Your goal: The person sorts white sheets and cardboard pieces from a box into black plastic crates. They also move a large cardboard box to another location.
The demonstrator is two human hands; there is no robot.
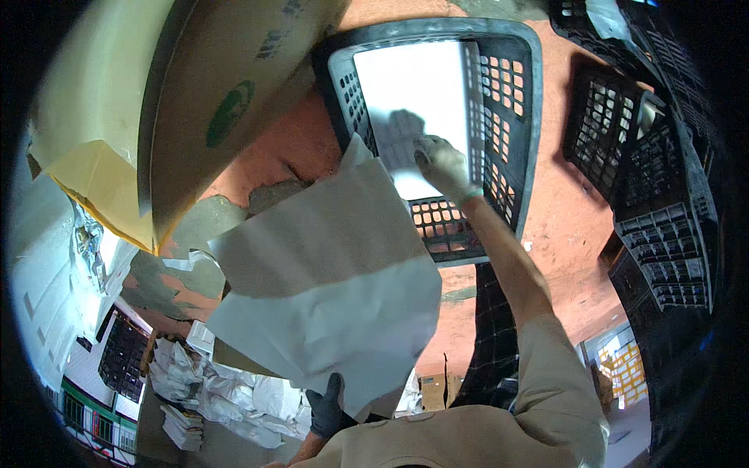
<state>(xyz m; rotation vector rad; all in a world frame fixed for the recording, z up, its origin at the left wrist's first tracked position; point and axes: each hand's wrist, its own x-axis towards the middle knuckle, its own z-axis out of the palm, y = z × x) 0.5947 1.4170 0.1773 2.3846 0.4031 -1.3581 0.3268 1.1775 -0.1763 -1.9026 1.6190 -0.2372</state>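
Note:
My left hand, in a dark glove, grips the near edge of a large white sheet, perhaps paper or thin plastic, which spreads in front of me and hides what lies under it. My right hand, in a light glove, reaches into a black plastic crate and is over a bright white flat thing inside it. The fingers curl inward; whether they touch or hold anything cannot be told. A corner of the sheet meets the crate's left rim in this view.
At the upper left stands a large brown board or carton with printed marks. More black crates are at the right. White bags lie at the lower left, and a cardboard box sits on the floor near my body.

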